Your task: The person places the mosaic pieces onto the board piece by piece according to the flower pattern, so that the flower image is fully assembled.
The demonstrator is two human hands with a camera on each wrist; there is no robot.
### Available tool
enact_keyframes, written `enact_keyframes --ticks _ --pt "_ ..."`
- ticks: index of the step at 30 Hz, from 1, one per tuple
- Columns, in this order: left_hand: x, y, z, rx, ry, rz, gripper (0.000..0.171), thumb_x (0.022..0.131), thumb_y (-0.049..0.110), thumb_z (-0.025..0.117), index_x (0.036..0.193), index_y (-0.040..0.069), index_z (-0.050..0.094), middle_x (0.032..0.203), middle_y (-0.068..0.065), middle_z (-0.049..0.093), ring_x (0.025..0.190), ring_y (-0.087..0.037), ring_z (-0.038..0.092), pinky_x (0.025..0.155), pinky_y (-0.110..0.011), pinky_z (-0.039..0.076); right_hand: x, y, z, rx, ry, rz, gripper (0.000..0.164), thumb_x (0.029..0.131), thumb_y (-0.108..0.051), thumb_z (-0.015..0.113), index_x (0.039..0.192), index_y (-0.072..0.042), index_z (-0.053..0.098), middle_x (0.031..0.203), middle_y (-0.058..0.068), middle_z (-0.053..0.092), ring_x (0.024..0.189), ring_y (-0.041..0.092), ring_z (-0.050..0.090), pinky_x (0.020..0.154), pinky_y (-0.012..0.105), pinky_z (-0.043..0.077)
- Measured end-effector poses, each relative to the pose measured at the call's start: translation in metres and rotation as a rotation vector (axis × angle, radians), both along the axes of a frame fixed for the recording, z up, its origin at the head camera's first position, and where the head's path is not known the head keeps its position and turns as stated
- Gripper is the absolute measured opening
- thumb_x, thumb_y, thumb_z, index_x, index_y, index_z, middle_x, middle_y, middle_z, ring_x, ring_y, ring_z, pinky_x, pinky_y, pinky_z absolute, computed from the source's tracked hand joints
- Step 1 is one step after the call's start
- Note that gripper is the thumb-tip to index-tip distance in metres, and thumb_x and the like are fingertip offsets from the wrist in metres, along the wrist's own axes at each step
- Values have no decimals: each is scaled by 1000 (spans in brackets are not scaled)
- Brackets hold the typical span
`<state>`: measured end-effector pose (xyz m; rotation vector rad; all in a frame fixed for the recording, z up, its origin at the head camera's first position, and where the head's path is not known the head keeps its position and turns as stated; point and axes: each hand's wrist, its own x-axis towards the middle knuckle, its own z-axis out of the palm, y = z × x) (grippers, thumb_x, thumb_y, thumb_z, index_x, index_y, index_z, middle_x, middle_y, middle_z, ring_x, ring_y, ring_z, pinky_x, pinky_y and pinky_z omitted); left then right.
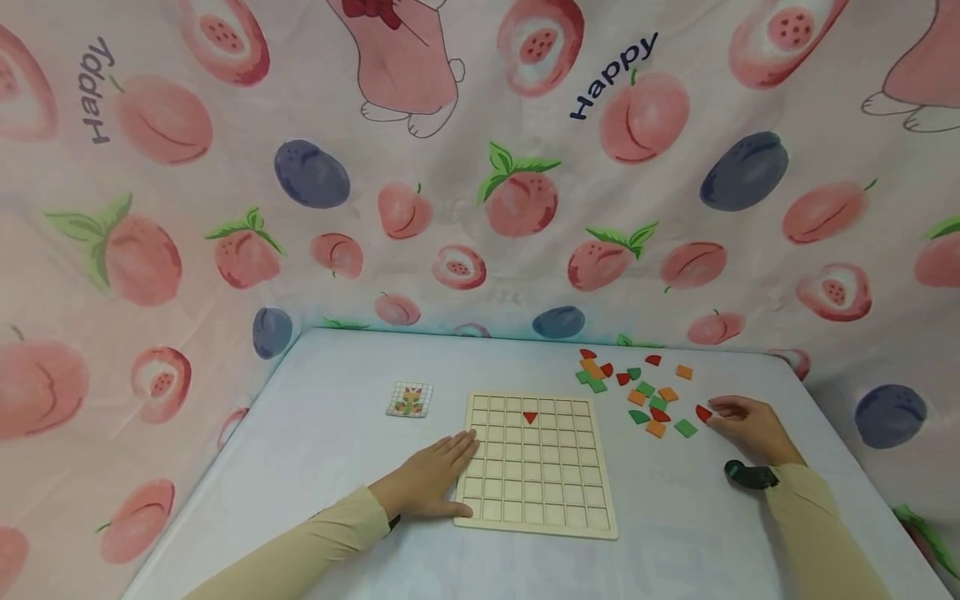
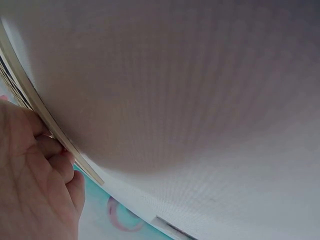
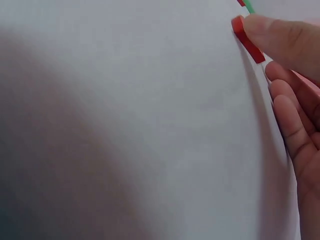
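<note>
A pale wooden grid board (image 1: pixel 536 521) lies on the white table with a red triangular piece (image 1: pixel 530 417) in its top row. My left hand (image 1: pixel 427 479) rests along the board's left edge, fingers extended and thumb near the lower left corner. In the left wrist view, the fingers of the left hand (image 2: pixel 37 175) touch the board's edge (image 2: pixel 55 127). To the right, my right hand (image 1: pixel 757 429) pinches a red curved-sided piece (image 1: pixel 703 413). The right wrist view shows the thumb against this red piece (image 3: pixel 247 40); the index finger is mostly hidden.
Several loose red, green and orange pieces, among them a green square (image 1: pixel 686 428) and an orange square (image 1: pixel 684 372), lie scattered between the board and my right hand. A small pattern card (image 1: pixel 410 400) sits left of the board. A fruit-printed cloth (image 1: pixel 465 208) hangs behind the table.
</note>
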<state>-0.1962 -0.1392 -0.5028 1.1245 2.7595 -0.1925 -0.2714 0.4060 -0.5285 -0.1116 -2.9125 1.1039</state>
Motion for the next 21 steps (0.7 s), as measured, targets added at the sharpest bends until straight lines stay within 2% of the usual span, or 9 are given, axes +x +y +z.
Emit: enact_keyframes --ticks 4,13,21 --pt "1 0 1 2 -3 2 100 83 75 38 151 4 16 159 -12 11 147 -23 16 118 -36 23 -1 -4 3 12 14 27 49 80 -27 74 116 5 61 107 23 64 76 6 54 62 9 44" --pt "2 2 4 9 -24 5 99 84 74 39 151 4 16 159 -13 11 147 -23 16 119 -36 22 -3 -4 4 98 -13 65 42 80 -21 74 112 4 65 100 20 63 83 23 53 66 22 43" --pt "2 2 5 7 -14 8 99 84 74 40 150 4 17 159 -12 12 147 -23 17 118 -35 22 -7 -6 5 127 -11 87 37 78 -14 74 108 7 65 91 16 65 79 20 53 62 19 44"
